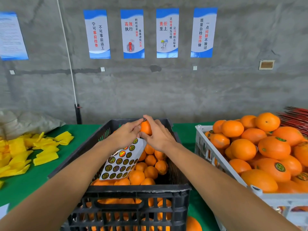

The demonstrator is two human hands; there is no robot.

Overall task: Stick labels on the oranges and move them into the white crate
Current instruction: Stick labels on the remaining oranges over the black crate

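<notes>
Over the black crate [133, 192] of unlabelled fruit, beside the heaped white crate [216, 157], the left hand [125, 135] pinches the label sheet [120, 162] while the right hand [158, 135] grips the orange [146, 128], where a sticker [144, 120] pressed lightly might lift.

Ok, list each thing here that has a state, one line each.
Held orange: gripped by both hands above the black crate.
Label sheet: hanging from the left hand, partly used.
Right hand: fingers pressing a label on top.
Black crate: partly filled.
White crate: heaped with labelled oranges.
</notes>
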